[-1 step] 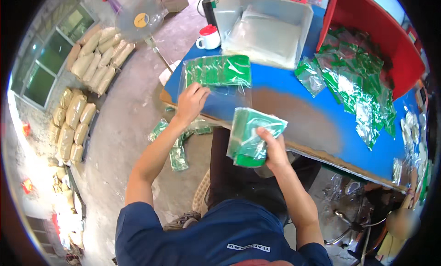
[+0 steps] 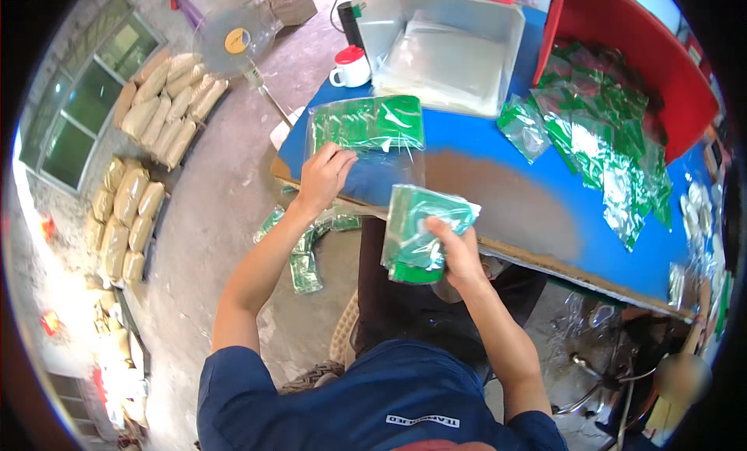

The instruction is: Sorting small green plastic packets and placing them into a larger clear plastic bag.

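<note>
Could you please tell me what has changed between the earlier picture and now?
The right hand, holding the stack of green packets, has shifted slightly left. Nothing was visibly taken or let go. The left hand stays at the clear bag on the blue table.

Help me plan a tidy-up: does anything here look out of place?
Yes: some green packets appear to lie on the floor beside the table, while a similar stack is in the right hand. The table's blue top has a brown patch toward its near edge, perhaps worn.
</note>
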A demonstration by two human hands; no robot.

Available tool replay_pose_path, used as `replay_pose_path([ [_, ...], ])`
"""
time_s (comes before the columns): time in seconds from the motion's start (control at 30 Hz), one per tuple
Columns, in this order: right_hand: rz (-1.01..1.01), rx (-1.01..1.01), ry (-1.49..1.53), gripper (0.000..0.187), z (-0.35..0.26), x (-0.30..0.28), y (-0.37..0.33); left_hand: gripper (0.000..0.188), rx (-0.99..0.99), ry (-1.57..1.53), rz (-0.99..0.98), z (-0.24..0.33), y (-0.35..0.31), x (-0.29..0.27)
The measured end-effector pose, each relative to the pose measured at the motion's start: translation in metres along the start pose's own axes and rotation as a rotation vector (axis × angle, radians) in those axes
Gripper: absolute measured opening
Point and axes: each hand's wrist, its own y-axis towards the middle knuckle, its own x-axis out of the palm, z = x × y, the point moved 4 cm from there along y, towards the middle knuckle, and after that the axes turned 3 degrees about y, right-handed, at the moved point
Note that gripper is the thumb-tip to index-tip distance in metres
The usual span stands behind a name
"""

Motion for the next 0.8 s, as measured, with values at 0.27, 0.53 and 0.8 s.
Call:
replay_pose_path([
  [0.27, 0.033, 0.21, 0.145, 0.047, 0.005, 0.016, 0.049, 0.013, -0.062, -0.372, 0.019, 0.086, 0.056, -0.038],
  [0.53, 0.318, 0.024, 0.163, 0.04, -0.04, -0.032, 0.03, 0.014, -0.033, -0.33, -0.116, 0.113, 0.06, -0.024],
  [0.8, 0.119, 0.164, -0.146, 0.039, -0.085, -0.018, -0.011, 0.012, -0.088, -0.4, -0.1, 0.119, 0.063, -0.019],
])
